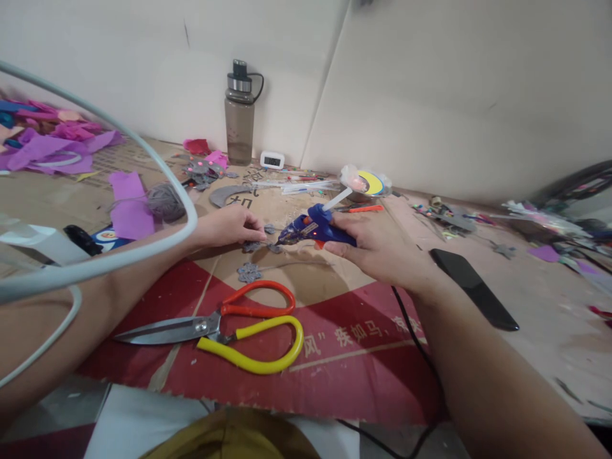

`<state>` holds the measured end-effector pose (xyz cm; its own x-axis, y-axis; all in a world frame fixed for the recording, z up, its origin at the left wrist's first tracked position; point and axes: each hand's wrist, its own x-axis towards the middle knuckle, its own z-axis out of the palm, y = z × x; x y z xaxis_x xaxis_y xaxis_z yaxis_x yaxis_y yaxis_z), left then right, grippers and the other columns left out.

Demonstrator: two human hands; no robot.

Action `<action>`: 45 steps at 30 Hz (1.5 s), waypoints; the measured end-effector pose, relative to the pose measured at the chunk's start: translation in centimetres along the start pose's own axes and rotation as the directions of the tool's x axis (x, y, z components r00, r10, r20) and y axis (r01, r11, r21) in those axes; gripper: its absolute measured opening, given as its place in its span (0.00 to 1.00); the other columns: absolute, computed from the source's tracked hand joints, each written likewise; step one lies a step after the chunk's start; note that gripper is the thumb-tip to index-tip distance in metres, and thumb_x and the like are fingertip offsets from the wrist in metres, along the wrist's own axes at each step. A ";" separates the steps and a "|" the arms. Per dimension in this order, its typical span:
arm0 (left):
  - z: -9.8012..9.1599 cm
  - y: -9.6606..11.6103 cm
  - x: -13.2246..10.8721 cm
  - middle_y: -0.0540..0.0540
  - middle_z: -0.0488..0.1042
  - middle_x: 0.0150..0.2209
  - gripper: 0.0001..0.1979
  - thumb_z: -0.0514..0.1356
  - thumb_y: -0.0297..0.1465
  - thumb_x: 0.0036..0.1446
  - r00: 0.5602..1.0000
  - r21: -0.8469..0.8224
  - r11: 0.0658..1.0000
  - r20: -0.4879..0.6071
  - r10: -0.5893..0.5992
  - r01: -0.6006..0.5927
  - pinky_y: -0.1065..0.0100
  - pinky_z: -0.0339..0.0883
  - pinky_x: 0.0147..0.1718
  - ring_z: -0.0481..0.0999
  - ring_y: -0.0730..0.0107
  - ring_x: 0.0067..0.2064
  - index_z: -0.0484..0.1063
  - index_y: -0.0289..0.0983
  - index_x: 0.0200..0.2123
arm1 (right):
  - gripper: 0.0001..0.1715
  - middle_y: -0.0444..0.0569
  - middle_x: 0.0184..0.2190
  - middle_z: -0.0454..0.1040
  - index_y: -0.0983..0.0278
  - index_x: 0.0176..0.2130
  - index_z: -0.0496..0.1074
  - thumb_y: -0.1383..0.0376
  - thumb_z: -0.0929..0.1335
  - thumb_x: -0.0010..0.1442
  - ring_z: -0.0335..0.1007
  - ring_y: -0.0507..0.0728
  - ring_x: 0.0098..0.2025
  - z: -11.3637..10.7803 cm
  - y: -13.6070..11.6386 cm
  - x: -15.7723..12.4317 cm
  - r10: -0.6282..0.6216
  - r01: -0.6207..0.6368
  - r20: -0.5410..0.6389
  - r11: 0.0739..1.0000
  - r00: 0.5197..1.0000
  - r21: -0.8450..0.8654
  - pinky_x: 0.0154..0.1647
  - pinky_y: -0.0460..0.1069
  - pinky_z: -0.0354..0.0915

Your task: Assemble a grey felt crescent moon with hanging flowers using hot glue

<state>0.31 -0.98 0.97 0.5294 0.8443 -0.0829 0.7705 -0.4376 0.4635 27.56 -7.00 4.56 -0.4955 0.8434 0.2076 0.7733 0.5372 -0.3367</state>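
My right hand [368,245] is wrapped round a blue hot glue gun [310,228], with a white glue stick [337,199] poking out of its back. The gun's nozzle points left, close to the fingertips of my left hand [234,226]. Those fingers pinch a small grey crocheted piece [253,245], partly hidden by the fingers; whether the nozzle touches it I cannot tell. Just nearer to me lies a grey crocheted flower [249,273]. Scissors [205,326] with one red and one yellow handle rest open on the red printed cardboard [344,382].
A water bottle [239,118] and a small digital clock [272,160] stand by the wall. Grey yarn [165,203] and purple scraps [131,207] lie left. A black phone [473,288] is right. A white tubular frame [184,210] crosses the left foreground; the gun's black cord [421,347] trails toward me.
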 end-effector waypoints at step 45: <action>0.0 0.2 0.0 0.47 0.77 0.33 0.09 0.58 0.35 0.52 0.981 0.228 0.955 -0.003 0.195 -0.189 0.71 0.60 0.35 0.72 0.70 0.33 0.77 0.38 0.31 | 0.04 0.50 0.39 0.71 0.62 0.35 0.68 0.64 0.67 0.59 0.62 0.59 0.45 7.9 -2.0 2.2 -0.015 0.018 -0.118 1.000 0.993 0.023 0.47 0.54 0.59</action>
<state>0.53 -1.06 1.06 0.6684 0.7437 0.0120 0.7167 -0.6483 0.2569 21.85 -6.29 -1.58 -0.4567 0.8301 0.3199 0.7552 0.5518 -0.3538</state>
